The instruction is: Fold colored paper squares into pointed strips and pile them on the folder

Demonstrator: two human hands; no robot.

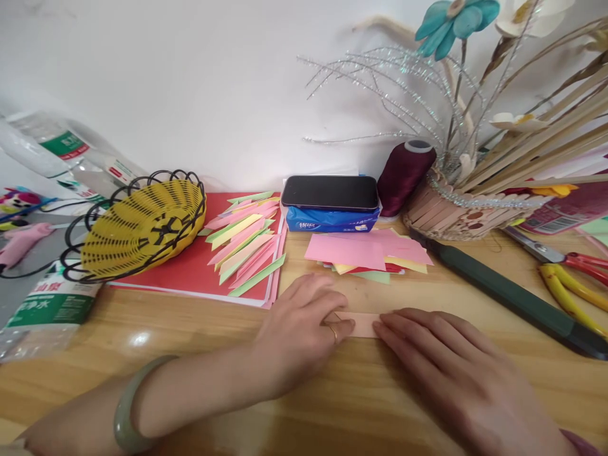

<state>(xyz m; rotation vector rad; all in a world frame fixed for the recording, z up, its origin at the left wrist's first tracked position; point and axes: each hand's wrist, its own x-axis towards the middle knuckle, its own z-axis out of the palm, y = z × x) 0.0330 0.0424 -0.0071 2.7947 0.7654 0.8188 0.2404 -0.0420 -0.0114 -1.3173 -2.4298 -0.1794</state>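
Head view, the only 1 we have, shows our 2 hands pressed flat on a wooden table (190, 329) with a narrow pink paper strip (363, 324) lying between them. Our left hand (299, 332), with a ring on 1 finger and a green bangle (124, 405) on the wrist, covers the strip's left end; its fingers (342, 326) lie extended and pressing, not curled around anything. Our right hand (456, 367) rests with its fingertips (387, 328) on the strip's right end, also flat and pinning rather than gripping. Only the middle stretch of the strip shows between the two sets of fingers, and it sits flush on the wood.

As for progress, we judge the paper folding to be well under way. A fan of folded strips (244, 244) in pink, yellow and green already lies on a red sheet (190, 266) to the left, just beside a yellow basket (142, 225). A stack of flat coloured sheets (365, 253) sits just beyond our hands, so plenty of paper looks unfolded. The strip under our fingers looks creased lengthwise already, though we cannot tell how many folds it carries.

Behind the stack, a phone (330, 192) lies on a blue tissue pack (332, 220), near a maroon thread spool (403, 174). A dark green tool (508, 294) and scissors (565, 263) lie well to the right.
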